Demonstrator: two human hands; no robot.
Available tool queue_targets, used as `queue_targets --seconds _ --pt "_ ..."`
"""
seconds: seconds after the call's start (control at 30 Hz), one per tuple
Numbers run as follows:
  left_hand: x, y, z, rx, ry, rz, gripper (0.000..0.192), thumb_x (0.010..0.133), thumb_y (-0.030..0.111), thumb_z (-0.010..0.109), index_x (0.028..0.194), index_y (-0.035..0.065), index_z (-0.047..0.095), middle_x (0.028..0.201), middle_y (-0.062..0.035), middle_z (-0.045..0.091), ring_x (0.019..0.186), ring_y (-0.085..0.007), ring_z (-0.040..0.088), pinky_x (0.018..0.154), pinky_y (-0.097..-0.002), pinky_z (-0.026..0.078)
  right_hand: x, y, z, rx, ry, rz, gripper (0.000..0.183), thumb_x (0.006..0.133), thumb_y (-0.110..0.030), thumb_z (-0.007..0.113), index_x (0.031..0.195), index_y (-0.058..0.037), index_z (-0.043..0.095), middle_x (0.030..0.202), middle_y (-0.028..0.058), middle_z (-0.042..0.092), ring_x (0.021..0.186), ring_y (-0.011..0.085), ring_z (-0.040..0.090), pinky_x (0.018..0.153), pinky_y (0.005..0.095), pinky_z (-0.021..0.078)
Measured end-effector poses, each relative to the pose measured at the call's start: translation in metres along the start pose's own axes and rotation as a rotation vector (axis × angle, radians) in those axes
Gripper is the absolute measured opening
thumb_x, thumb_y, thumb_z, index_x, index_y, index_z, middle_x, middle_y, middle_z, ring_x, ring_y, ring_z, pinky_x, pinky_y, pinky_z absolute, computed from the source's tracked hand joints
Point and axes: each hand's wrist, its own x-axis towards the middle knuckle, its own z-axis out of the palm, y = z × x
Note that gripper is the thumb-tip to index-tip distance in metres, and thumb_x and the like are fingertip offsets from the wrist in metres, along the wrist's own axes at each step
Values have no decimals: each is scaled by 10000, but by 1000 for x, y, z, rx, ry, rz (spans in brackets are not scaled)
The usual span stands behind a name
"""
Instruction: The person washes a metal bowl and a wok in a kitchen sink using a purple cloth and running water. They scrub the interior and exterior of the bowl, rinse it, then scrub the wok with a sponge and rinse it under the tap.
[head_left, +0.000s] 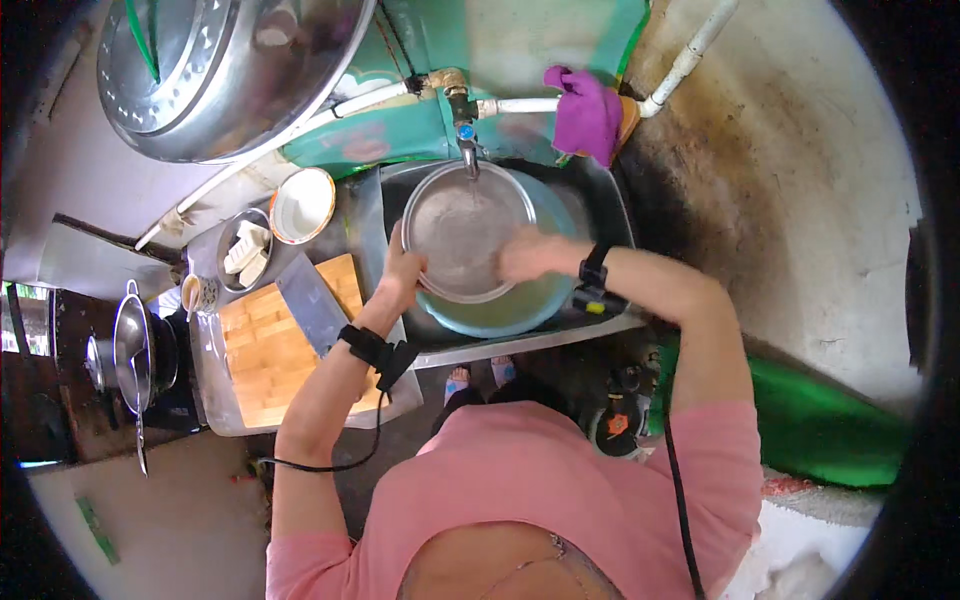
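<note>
A round metal bowl (469, 289) sits under the faucet (470, 154), tilted over a light-blue plastic basin (487, 324) in the sink. Cloudy water (457, 225) covers its inside, and a thin stream seems to fall into it from the spout. My left hand (403, 271) grips the bowl's left rim, thumb on the near side. At the right side of the bowl is my right hand (536, 255), blurred by motion. Its fingers reach over the rim into the bowl; whether they hold anything is hidden.
Left of the sink (622, 225) lie a bamboo cutting board (277, 352) and a cleaver (315, 300). Behind them stand a dish of white blocks (247, 255), a white bowl (304, 206) and a cup (199, 292). A purple cloth (589, 112) hangs on the pipe.
</note>
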Motion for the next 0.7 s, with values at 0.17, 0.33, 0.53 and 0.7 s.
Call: queue_targets --seconds 0.17,0.33,0.53,0.7 --pt "12 5 21 -61 -92 -20 833 662 -91 446 1391 221 191 1115 -173 479 776 -331 585 559 -509 557 78 46 56 -355 792 421 582 835 -244 468 1334 39 372 1408 147 365 1320 278 302 1045 430 296" --pt "38 -5 -12 -161 -179 -127 802 672 -74 434 1383 209 192 1211 -186 414 904 -387 556 592 -595 543 69 -32 16 1262 352 -99 497 868 -270 435 1298 -22 464 1371 196 405 1316 327 316 1080 485 233" --pt "31 14 -2 90 -45 -99 864 674 -71 446 1429 228 151 1208 -187 426 925 -395 544 620 -588 545 -24 10 52 -191 1011 390 285 839 -227 529 1028 -31 614 1063 232 577 1028 348 538 956 456 390" --pt "33 34 5 345 -116 -47 826 658 -87 450 1394 203 209 1147 -189 447 900 -400 542 575 -567 558 14 61 10 -73 1007 411 301 858 -132 462 1133 -27 523 1100 220 557 1032 310 552 755 441 496"
